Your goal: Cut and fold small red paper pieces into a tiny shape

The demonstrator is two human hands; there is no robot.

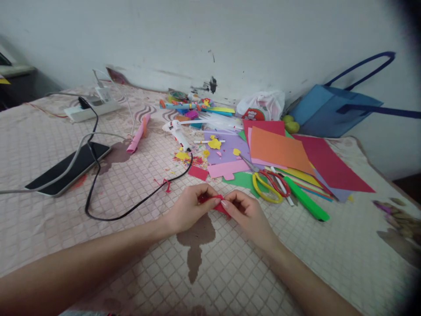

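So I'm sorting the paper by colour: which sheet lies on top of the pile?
The orange sheet. It shows whole, overlapping the red sheets and the pink one beneath, while every other sheet is partly covered.

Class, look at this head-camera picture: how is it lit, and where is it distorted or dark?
Head view: soft, even light, faint shadows; wide-lens bending at the edges; dark vignette at the right corners; both hands pinching the small red paper piece are sharp.

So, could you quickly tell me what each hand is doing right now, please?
Left hand: closed, pinching the red paper.
Right hand: closed, pinching the same red paper.
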